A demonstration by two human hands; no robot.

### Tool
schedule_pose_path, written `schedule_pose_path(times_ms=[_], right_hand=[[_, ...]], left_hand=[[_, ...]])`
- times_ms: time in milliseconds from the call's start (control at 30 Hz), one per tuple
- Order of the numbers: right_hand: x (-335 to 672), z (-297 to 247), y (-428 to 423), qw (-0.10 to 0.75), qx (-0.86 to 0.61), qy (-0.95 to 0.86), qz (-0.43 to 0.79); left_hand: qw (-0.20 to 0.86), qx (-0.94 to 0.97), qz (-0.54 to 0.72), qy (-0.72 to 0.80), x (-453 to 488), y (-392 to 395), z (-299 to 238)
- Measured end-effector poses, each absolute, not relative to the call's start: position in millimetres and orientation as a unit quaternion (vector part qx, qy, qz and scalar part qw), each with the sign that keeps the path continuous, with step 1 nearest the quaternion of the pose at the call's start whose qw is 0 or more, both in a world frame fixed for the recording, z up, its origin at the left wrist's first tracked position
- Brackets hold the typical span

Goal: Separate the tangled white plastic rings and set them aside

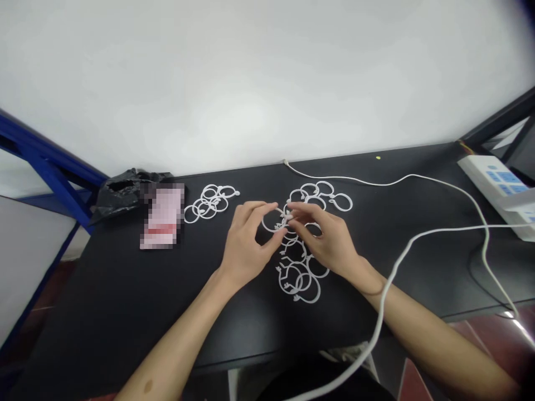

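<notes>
Over the table, a thin white plastic ring with a small clasp is held between my two hands. My left hand pinches its left side between thumb and fingers. At the clasp end, my right hand is closed with thumb and fingertips; the fingers partly hide the clasp. Under and around my right hand lies a loose spread of similar white rings, several with their clasps unfastened. A smaller cluster of white rings lies to the left, beyond my left hand.
A black plastic bag and a blurred pink item lie on the black table at left. A white cable loops past my right forearm. At the right edge stands a white and blue box. A pale wall rises behind.
</notes>
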State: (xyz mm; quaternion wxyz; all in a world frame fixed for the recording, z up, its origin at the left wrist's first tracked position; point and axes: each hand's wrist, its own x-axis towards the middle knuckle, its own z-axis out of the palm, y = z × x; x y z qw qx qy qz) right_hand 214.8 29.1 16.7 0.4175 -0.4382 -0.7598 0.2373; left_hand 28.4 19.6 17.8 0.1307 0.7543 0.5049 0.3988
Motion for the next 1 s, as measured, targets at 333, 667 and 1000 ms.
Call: schedule_pose_path(times_ms=[333, 667, 1000], right_hand=[[218.0, 9.0, 33.5, 0.366, -0.47, -0.786, 0.169], [220.0, 7.1, 39.0, 0.341, -0.461, -0.817, 0.064], [225.0, 3.8, 45.0, 0.281, -0.457, -0.838, 0.102]], left_hand=[[-0.063, 0.663, 0.288, 0.688, -34.8, 62.2, -5.9], [0.018, 0.8, 0.325, 0.504, 5.2, 48.9, -8.2], [0.082, 0.87, 0.285, 0.393, 18.7, 43.0, -18.6]])
